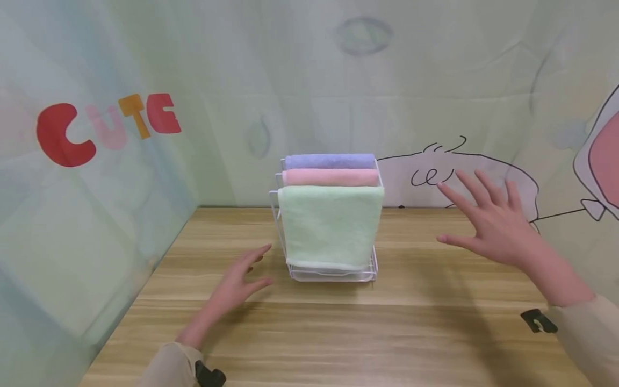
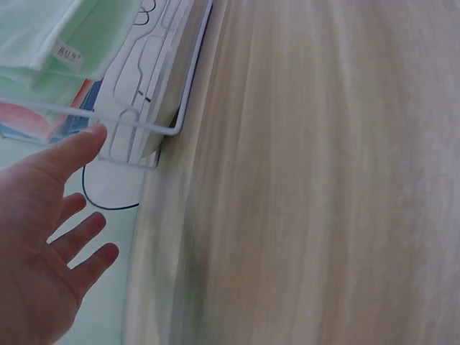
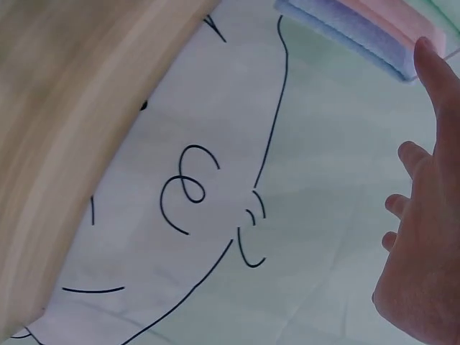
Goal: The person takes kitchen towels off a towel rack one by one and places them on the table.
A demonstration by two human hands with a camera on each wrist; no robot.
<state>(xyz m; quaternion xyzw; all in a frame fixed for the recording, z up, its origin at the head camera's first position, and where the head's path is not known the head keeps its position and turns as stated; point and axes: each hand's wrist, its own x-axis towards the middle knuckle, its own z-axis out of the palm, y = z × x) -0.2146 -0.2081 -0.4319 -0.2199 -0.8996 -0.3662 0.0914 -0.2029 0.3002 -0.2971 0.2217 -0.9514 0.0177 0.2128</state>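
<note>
Pale green, pink, lavender towels (image 1: 331,226) drape a white wire rack (image 1: 333,277); left fingers (image 2: 79,149) and right fingers (image 1: 459,201) spread, empty.

Fuzzy, matt cloth forms the pale green folded towel (image 1: 331,227), pink folded towel (image 1: 330,177) and lavender-blue folded towel (image 1: 329,160). The boxy white wire rack (image 1: 333,274) looks like smooth, coated metal. The pale brown, wood-grained worktop (image 1: 338,336) looks smooth; the printed pale green backdrop (image 1: 232,80), matt creased fabric.
</note>
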